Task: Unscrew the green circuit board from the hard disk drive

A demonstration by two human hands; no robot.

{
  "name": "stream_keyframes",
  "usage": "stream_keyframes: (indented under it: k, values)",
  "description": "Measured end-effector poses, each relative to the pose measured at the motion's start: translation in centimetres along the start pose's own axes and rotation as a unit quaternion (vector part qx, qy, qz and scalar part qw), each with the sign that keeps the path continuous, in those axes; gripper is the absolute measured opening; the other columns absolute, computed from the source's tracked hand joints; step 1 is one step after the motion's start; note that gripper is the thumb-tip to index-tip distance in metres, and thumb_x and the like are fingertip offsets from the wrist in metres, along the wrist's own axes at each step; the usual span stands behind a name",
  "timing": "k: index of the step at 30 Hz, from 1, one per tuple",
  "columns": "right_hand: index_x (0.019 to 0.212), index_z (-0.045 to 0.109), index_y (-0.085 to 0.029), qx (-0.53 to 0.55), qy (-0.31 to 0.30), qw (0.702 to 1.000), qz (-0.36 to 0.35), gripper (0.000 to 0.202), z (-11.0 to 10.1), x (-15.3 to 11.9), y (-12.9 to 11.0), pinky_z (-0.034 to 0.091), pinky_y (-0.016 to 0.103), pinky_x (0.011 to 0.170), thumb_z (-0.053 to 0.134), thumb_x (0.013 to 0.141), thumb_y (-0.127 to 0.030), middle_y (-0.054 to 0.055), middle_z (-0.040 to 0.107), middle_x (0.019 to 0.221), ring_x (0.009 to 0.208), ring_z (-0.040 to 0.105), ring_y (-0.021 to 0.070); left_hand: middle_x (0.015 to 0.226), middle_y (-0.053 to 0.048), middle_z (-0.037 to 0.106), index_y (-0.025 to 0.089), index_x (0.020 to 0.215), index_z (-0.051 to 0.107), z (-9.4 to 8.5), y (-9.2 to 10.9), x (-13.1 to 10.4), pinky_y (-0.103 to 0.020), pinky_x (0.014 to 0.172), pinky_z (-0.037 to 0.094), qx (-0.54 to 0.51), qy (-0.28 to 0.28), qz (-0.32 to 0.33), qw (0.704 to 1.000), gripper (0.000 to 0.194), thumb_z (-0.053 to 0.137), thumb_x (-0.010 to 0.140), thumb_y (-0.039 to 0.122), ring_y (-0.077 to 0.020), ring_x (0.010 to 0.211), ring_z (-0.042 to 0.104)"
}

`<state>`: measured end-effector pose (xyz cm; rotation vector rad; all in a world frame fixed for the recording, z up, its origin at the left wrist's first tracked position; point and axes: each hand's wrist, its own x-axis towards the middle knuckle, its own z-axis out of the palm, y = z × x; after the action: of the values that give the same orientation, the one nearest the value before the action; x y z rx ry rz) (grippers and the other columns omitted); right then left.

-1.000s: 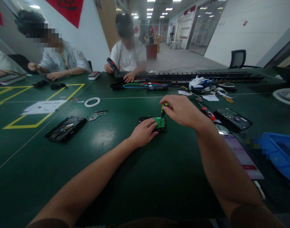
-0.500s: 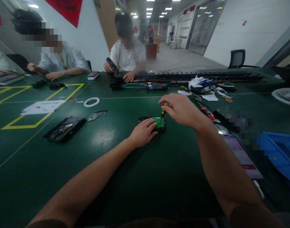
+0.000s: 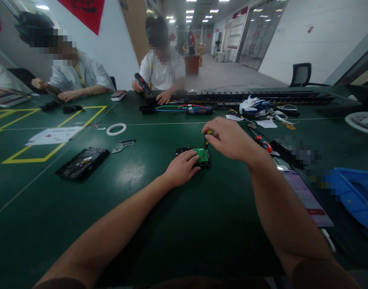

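Observation:
A small black device with a green circuit board (image 3: 202, 157) lies on the dark green table (image 3: 184, 224). My left hand (image 3: 184, 166) rests on its left part, fingers stretched out flat over the board's edge. Above the right part, my right hand (image 3: 224, 138) has its fingers wrapped round the handle of a yellow and black screwdriver (image 3: 206, 142). The screwdriver stands nearly upright, its shaft pointing down onto the board. My left hand covers part of the device.
Left lie an open black casing (image 3: 83, 163), a circuit piece (image 3: 123, 146) and a white ring (image 3: 116, 129). Right are a phone (image 3: 305, 196), a red screwdriver (image 3: 263, 143) and a blue bin (image 3: 355, 196). Across the table, a person (image 3: 159, 68) holds a power tool (image 3: 142, 83).
The fingers of my right hand have shifted slightly around the screwdriver handle, which appears turned a little. My left hand and the device have stayed in place.

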<state>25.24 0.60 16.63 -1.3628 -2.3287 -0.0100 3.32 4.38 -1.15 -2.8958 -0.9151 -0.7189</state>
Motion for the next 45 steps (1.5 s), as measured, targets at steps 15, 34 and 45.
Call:
stream_keyframes:
  k: [15, 34, 45]
  values:
    - [0.11, 0.075, -0.015, 0.014, -0.004, 1.0, 0.0, 0.024, -0.19, -0.2, -0.04, 0.048, 0.038, 0.087, 0.058, 0.093, -0.014, 0.013, 0.079, 0.112, 0.091, 0.068, 0.0257, 0.154, -0.018, 0.062, 0.016, 0.145, 0.062, -0.13, 0.09, 0.04, -0.054, 0.125, 0.047, -0.008, -0.001, -0.003, 1.0, 0.044, 0.063, 0.108, 0.04, -0.0345, 0.148, 0.056]
    - [0.102, 0.072, -0.018, 0.045, -0.015, 0.999, -0.022, 0.021, -0.08, -0.28, 0.07, 0.045, 0.034, 0.079, 0.058, 0.087, -0.014, 0.009, 0.077, 0.102, 0.087, 0.066, 0.0234, 0.154, -0.018, 0.062, 0.017, 0.145, 0.062, -0.11, 0.09, 0.02, -0.055, 0.125, 0.047, -0.006, -0.003, -0.003, 1.0, 0.043, 0.061, 0.109, 0.041, -0.0343, 0.148, 0.056]
    - [0.103, 0.073, -0.018, 0.058, -0.021, 0.998, -0.017, 0.022, -0.08, -0.28, 0.01, 0.045, 0.033, 0.077, 0.059, 0.088, -0.013, 0.007, 0.077, 0.099, 0.083, 0.066, 0.0218, 0.153, -0.017, 0.062, 0.017, 0.145, 0.062, -0.05, -0.03, 0.01, -0.055, 0.125, 0.047, -0.005, -0.003, -0.002, 1.0, 0.043, 0.061, 0.109, 0.041, -0.0344, 0.148, 0.056]
